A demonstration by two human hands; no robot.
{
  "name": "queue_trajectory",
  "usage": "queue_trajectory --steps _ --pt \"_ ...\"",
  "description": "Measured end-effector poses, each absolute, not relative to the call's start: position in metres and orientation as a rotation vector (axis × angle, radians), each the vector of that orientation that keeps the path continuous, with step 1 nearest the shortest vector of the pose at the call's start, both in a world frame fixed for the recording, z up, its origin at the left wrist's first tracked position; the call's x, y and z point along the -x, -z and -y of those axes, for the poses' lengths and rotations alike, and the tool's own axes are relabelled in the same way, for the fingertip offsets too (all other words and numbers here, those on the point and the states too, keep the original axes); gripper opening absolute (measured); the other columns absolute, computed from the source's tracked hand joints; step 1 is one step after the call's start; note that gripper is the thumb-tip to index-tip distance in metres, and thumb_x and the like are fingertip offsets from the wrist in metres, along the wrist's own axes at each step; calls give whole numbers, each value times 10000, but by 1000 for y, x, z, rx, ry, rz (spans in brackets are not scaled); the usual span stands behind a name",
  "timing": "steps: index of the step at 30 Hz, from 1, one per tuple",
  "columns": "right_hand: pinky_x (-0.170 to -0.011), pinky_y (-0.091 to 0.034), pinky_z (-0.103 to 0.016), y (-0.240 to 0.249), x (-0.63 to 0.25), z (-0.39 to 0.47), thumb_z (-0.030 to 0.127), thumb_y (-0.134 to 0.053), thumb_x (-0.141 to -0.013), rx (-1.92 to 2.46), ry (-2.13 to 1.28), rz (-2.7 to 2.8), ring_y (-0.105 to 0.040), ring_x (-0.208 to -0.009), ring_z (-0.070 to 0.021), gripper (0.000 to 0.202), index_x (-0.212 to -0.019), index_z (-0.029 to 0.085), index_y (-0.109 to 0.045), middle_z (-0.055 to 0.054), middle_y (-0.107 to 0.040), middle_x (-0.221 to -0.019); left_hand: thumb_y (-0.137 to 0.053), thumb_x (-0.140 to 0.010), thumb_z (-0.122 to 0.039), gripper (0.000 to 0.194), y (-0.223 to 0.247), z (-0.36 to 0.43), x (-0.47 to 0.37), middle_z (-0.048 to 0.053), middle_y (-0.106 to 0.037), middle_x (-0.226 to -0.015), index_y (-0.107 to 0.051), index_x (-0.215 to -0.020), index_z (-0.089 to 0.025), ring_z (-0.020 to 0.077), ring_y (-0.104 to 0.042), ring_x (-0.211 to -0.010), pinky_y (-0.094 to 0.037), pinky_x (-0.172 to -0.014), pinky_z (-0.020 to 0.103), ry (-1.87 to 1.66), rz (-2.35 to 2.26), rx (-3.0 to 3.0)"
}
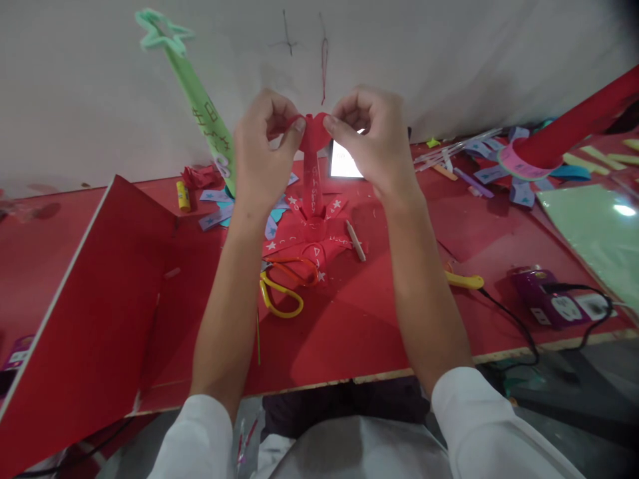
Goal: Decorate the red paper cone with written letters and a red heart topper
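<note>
My left hand (267, 150) and my right hand (369, 140) pinch the two sides of a red heart-shaped paper piece (315, 133). It sits at the top of an upright red paper tube (313, 179) with lettering down it. Around the tube's foot, red paper strips (319, 253) with white stars and letters spread over the table. Just right of the foot lies a short pale pencil-like stick (356, 241). Yellow and orange scissors (282, 293) lie in front, their blades partly hidden behind my left forearm.
A red upright panel (94, 319) stands at left. Behind it are a yellow glue stick (183, 196) and a green paper tube (200, 106) with a star top. At right lie a yellow-handled corded tool (464, 279), a purple power socket (549, 299) and another red tube (574, 126).
</note>
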State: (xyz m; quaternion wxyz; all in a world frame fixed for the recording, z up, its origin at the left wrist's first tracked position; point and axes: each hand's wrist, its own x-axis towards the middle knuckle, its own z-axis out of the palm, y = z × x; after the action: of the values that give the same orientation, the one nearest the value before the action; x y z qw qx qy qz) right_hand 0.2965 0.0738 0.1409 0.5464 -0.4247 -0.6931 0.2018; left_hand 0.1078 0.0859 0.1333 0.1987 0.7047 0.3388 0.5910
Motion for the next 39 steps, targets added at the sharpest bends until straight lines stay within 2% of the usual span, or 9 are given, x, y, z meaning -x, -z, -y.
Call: queue_trajectory --steps 7,11,19,23,27,31,34,39 --pt "-772 -551 -397 -141 -296 -73 279 -728 -890 1016 -480 1638 -694 -801 -203 215 -718 348 -619 35 -735 -803 -809 -882 -492 238 -137 -80 -109 24 -645 -850 -638 -793 -352 250 -523 -817 -400 -791 466 -1619 -975 -1959" --pt "-786 -563 -422 -142 -296 -71 316 -701 -888 1028 -474 1638 -715 -824 -222 192 -721 364 -619 32 -736 -815 -829 -894 -448 254 -136 -81 -108 18 -633 -846 -633 -792 -323 229 -505 -800 -370 -780 448 -1618 -943 -1948" --pt "-775 -550 -409 -142 -296 -70 292 -704 -893 1003 -482 1635 -695 -809 -214 207 -721 357 -608 30 -733 -815 -831 -915 -300 230 -136 -82 -108 18 -602 -831 -631 -806 -268 179 -479 -763 -362 -740 402 -1654 -911 -2000" --pt "-760 -527 -391 -141 -296 -70 266 -706 -894 967 -488 1632 -683 -782 -195 209 -720 347 -621 30 -724 -798 -842 -905 -431 285 -136 -82 -107 17 -601 -830 -617 -796 -293 196 -476 -766 -367 -746 417 -1632 -928 -1986" --pt "-779 -548 -425 -142 -295 -70 271 -722 -884 987 -486 1620 -699 -799 -232 231 -701 351 -605 21 -727 -796 -832 -888 -537 299 -136 -82 -107 16 -632 -865 -624 -793 -343 240 -540 -831 -383 -753 445 -1602 -941 -1966" --pt "-799 -561 -449 -141 -295 -71 292 -720 -883 998 -484 1622 -708 -824 -255 239 -696 372 -594 33 -734 -813 -843 -898 -396 248 -136 -82 -108 16 -629 -836 -641 -793 -299 198 -546 -773 -394 -723 408 -1659 -894 -1985" --pt "-786 -549 -423 -141 -296 -71 279 -724 -877 992 -479 1626 -691 -801 -230 238 -696 360 -594 35 -728 -801 -847 -901 -316 245 -137 -81 -109 18 -615 -816 -635 -789 -268 172 -520 -740 -399 -719 390 -1679 -874 -1993" --pt "-772 -538 -427 -142 -296 -70 279 -703 -887 970 -471 1637 -687 -790 -227 238 -691 358 -594 28 -718 -794 -833 -925 -414 257 -139 -76 -109 18 -622 -833 -639 -792 -310 205 -542 -762 -418 -734 419 -1642 -873 -1986"
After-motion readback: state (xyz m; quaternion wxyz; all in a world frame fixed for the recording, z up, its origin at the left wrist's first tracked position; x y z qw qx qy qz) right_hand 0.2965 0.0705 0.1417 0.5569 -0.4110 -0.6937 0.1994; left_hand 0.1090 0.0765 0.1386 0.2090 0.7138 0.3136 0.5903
